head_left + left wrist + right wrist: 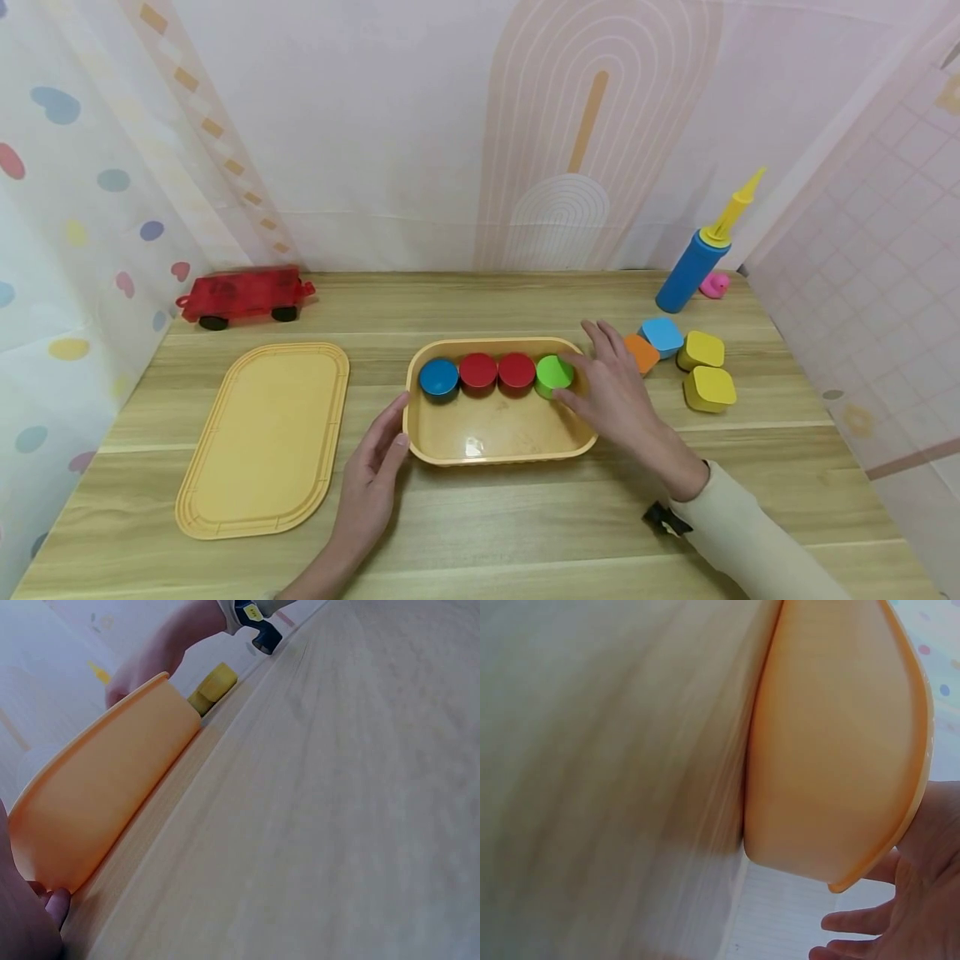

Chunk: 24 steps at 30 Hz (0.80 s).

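Observation:
My right hand [611,387] reaches over the right end of a yellow plastic bin [495,435], pinching a green round block [553,373] between thumb and finger. In the right wrist view the other fingers [859,921] spread beyond the rim. Left of the green block, two red round blocks [478,371] and a blue round block [438,377] stand in a row along the bin's back wall. My left hand [375,471] rests against the bin's left end, thumb and forefinger apart at the rim. Its fingertips [58,906] show low by the bin's corner in the left wrist view.
A yellow lid [262,442] lies at left, with a red toy wagon [243,296] behind it. To the right are orange [642,355], light blue [661,336] and yellow [709,388] blocks. Behind them stand a blue hand pump [686,275] and a pink toy duck [715,286].

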Motion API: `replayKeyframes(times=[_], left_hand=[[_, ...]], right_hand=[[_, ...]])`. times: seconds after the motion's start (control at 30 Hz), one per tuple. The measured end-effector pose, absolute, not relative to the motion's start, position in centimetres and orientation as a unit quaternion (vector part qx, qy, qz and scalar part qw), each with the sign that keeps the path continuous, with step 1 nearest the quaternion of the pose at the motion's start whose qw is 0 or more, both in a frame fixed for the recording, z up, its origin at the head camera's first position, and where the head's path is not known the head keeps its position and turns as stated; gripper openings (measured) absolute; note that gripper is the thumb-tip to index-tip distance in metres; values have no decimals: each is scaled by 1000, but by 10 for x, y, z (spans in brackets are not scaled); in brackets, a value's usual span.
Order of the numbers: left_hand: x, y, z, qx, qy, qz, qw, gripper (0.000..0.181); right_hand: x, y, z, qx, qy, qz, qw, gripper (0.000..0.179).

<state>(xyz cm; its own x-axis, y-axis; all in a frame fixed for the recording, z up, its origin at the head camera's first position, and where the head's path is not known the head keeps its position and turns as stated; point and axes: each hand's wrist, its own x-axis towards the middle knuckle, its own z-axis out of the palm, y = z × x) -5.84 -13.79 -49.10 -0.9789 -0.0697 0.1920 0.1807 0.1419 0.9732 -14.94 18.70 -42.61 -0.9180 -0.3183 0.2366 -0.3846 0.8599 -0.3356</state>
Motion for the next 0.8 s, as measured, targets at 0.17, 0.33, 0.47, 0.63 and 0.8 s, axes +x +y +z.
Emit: replayKeyframes(times=[0.17, 0.33, 0.47, 0.63, 0.8], left_hand=[[-58, -138, -491, -40, -749, -654, 97, 47], [-58, -138, -491, -39, -750, -654, 96, 47], [-58, -138, -490, -37, -751, -653, 95, 47], [-58, -138, -490, -38, -749, -654, 98, 47], [-58, -138, -490, -38, -747, -656, 98, 47]], right_hand=[[-151, 187, -427, 187, -959, 191, 97, 53], [-151, 188, -426, 184, -957, 200, 100, 53], [-149, 190, -423, 180, -954, 216, 105, 52], [-144, 195, -419, 180, -941, 256, 126, 49], [-135, 203, -416, 167, -929, 303, 135, 46]])
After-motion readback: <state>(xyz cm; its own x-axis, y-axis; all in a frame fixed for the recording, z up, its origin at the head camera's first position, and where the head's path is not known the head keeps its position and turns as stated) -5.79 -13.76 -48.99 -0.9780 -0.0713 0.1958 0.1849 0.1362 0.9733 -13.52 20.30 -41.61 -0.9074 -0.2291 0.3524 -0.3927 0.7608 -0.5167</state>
